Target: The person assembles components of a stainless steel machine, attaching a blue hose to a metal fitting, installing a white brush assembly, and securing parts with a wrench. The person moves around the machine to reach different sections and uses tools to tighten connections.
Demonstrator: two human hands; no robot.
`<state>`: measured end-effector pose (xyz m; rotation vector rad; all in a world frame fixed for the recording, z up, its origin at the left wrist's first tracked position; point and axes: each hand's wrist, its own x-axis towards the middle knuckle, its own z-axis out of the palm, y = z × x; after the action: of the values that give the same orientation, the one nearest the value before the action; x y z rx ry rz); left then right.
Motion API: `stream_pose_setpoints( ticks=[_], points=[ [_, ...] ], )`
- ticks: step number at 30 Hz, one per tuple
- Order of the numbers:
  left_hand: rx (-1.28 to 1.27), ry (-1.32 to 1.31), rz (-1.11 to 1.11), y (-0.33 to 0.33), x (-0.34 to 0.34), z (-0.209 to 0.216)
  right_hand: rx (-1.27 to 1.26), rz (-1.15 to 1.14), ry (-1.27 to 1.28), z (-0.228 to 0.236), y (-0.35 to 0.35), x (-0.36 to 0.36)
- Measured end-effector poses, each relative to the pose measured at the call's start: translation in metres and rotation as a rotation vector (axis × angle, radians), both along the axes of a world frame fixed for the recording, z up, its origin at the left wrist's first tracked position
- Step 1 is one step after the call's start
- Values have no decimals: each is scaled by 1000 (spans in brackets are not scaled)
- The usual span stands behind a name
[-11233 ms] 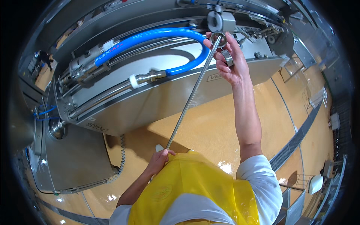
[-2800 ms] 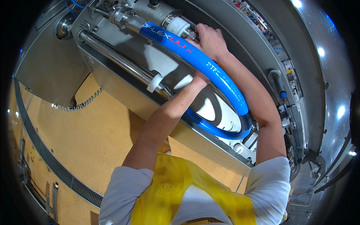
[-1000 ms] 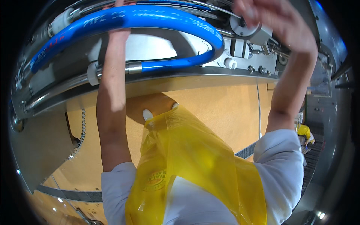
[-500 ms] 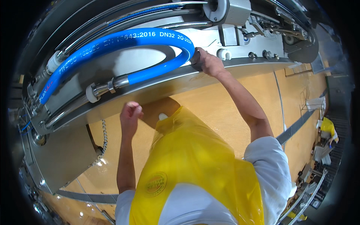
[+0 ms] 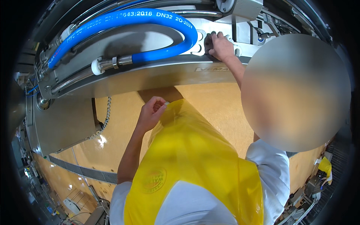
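Note:
My right hand (image 5: 222,48) is at the machine's front edge, its fingers curled over a dark grey metal piece (image 5: 207,43). Just left of that piece is a white plate with rounded cutouts (image 5: 200,44). A thick blue hose (image 5: 157,55) loops beside it and ends in a steel fitting (image 5: 114,62) with a white collar (image 5: 96,66). My left hand (image 5: 152,113) hangs before the yellow apron (image 5: 195,138), apart from the machine. Its fingers are bent together, and whatever may be between them is hidden.
The long steel machine front (image 5: 161,77) runs across ahead of me, with a steel cabinet (image 5: 67,123) at its left. A drain grate (image 5: 86,171) crosses the tan floor. Far right, a person in yellow (image 5: 325,168) stands. A round blur (image 5: 296,92) hides the right side.
The view has shifted, so the hose sits higher. My left hand has moved right toward the apron. My right fingers now reach further over the dark metal piece, and the white plate beside it shows.

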<state>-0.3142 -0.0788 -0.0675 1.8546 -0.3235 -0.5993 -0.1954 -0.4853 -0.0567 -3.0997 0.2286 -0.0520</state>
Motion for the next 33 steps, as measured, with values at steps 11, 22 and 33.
stream_pose_setpoints(
  ticks=[11,22,33],
  points=[
    [205,-944,-73,-93,2,72,29,227,154,47,32,-69],
    [319,-605,-119,-122,44,54,292,656,-125,58,76,-113],
    [171,-24,-247,-80,14,58,2148,108,129,2,64,-173]
  ],
)
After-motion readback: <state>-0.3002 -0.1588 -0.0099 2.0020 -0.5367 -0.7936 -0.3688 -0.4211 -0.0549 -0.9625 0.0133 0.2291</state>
